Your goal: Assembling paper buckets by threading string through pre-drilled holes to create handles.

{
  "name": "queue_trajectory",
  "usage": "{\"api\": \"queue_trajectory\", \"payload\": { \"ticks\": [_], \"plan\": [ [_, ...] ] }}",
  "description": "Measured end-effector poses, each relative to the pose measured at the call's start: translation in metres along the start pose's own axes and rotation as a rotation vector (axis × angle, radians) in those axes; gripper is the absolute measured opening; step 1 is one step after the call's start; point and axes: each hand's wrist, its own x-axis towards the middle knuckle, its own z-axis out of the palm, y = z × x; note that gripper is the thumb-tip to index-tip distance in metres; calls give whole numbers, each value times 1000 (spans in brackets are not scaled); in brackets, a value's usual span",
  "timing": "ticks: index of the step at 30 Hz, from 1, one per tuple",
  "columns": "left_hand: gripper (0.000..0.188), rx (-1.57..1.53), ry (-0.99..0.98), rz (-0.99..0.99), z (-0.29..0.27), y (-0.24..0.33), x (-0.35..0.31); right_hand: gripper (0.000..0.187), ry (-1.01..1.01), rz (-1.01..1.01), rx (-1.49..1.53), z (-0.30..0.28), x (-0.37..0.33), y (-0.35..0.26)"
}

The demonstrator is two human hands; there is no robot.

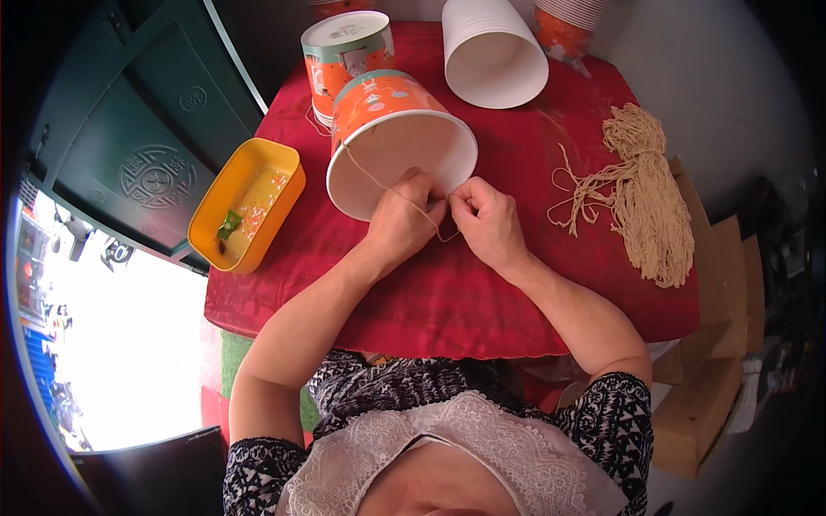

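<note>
A large orange paper bucket lies tilted on the table, its white mouth turned toward me. From the left side of its rim a thin beige cord runs down across my left hand, with a loop hanging below. My left hand is closed over the near right rim, its fingers partly inside the mouth. Close beside it, my right hand pinches the cord at the rim between thumb and forefinger. The fingertips hide where the cord meets the bucket there.
Behind stands an upturned orange bucket stack. A white bucket stack lies at the back. On the left is a yellow tub with small colourful bits. A beige cord bundle lies right on the red tablecloth. Cardboard boxes stand beyond.
</note>
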Motion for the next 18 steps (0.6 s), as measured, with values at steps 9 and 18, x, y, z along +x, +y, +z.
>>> {"api": "queue_trajectory", "payload": {
  "ticks": [9,18],
  "plan": [
    [8,2,13,54,1,-2,0,7,-7,-5,-38,-1,0,-2],
    [7,-29,-9,53,-1,-2,-1,8,-31,-183,-189,-6,3,1]
  ]
}}
